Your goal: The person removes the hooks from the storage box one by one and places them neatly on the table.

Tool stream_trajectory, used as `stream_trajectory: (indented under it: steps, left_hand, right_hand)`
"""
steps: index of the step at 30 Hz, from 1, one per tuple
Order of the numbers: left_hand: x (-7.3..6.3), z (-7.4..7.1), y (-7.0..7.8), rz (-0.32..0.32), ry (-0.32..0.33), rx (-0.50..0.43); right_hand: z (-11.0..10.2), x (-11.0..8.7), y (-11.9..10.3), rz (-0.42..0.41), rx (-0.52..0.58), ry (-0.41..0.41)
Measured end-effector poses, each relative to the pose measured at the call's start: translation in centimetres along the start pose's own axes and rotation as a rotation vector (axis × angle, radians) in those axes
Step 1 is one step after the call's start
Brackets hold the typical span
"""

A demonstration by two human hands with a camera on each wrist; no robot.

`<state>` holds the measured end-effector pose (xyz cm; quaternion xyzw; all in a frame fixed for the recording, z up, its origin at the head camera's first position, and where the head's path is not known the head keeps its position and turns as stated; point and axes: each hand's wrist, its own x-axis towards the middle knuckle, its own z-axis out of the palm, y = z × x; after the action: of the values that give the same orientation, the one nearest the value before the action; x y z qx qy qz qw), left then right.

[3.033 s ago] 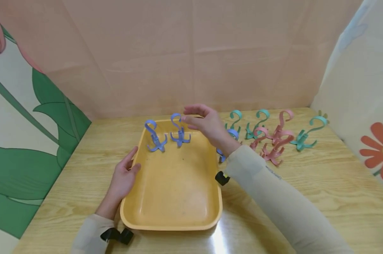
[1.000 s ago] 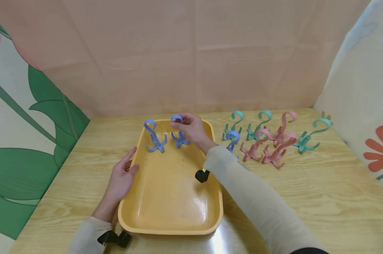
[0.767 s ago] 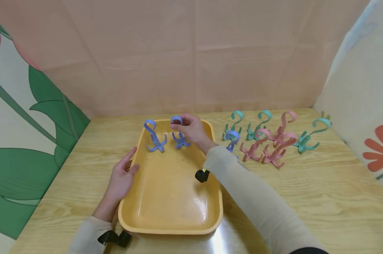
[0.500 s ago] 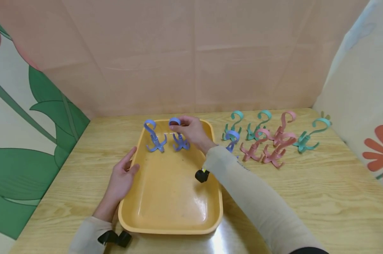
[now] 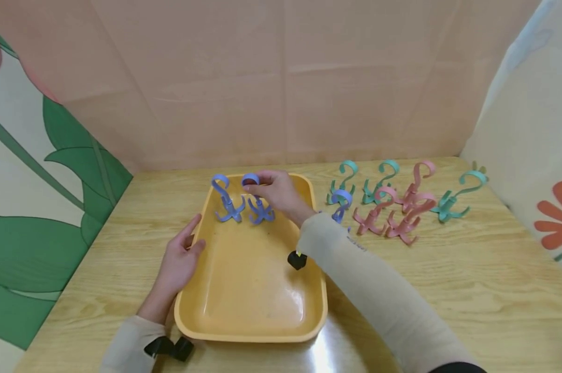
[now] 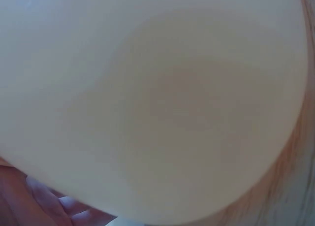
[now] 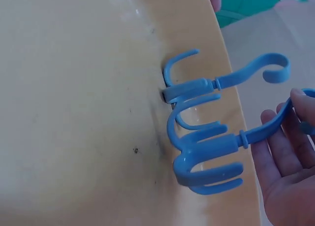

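My right hand pinches the curved top of a blue four-pronged hanging hook inside the yellow tray. In the right wrist view thumb and fingers meet on this held hook's curl, and its prongs are close to those of a second blue hook. That second hook stands upright at the tray's far left corner. My left hand rests against the tray's left rim, fingers fairly straight. In the left wrist view the pale tray wall fills most of the picture, with left-hand fingers beneath its edge.
Right of the tray, on the wooden table, stand several more hooks: a blue one, pink ones such as this front one, and green ones such as the rightmost. A pinkish backdrop closes off the back.
My right hand came left from the tray's far right, took the blue hook by its curl, then turned it and shifted it toward the other blue hook. The left hand stays at the rim.
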<state>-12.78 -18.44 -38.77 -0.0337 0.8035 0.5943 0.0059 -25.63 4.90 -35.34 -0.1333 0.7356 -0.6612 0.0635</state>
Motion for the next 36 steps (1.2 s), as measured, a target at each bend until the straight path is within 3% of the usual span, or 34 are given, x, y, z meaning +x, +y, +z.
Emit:
stream_trajectory:
  steps: [15,21,36]
  left_hand:
    - [-0.2,-0.1,0.3,-0.009,0.001,0.038]
    - [-0.2,0.1,0.4,-0.002,-0.001,0.046]
    - [-0.3,-0.3,0.4,0.037,-0.041,0.042]
  right_hand:
    - [-0.6,-2.4,-1.7,-0.039,-0.004,0.003]
    - [-0.6,-3.6,-3.4,-0.033,-0.012,-0.015]
    - [-1.5,-7.7,-6.9,-0.124,0.002,-0.082]
